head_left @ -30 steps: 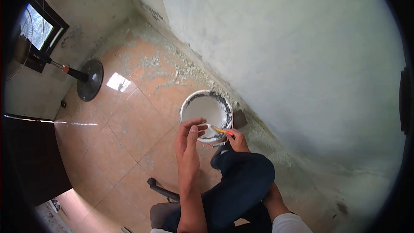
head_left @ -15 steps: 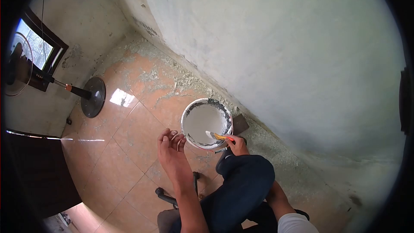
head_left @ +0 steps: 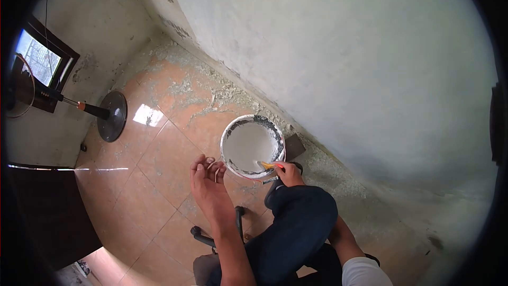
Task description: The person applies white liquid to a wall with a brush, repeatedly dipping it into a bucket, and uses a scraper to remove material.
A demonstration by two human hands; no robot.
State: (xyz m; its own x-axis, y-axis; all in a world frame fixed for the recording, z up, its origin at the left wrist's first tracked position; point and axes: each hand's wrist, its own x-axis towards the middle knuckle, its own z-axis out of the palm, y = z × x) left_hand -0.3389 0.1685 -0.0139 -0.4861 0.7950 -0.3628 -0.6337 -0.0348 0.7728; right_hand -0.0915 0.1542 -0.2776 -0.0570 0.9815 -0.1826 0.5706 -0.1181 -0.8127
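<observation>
My right hand (head_left: 290,174) is closed around the handle of a paintbrush (head_left: 269,166), orange and yellow. The brush's whitened bristles dip into the pale paint (head_left: 247,145) near the bucket's front right edge. That round white bucket (head_left: 224,136) stands on the tiles, its inner wall smeared with dark and white patches. To its left, my left hand (head_left: 209,180) is raised palm up with loosely curled, separated fingers, fingertips right at the rim. A handle grip (head_left: 270,180) hangs at the bucket's front, below the brush.
A pale wall (head_left: 338,63) rises along the right, with peeled flakes (head_left: 227,92) strewn at its foot. Behind the bucket lies a brown block (head_left: 294,147). A fan's round base (head_left: 112,116) stands at left, and chair legs (head_left: 203,237) show below my left hand.
The paintbrush's bristles have gone lower into the paint, with my right hand shifting slightly left. My left hand stays beside the bucket; the whole view has shifted a little.
</observation>
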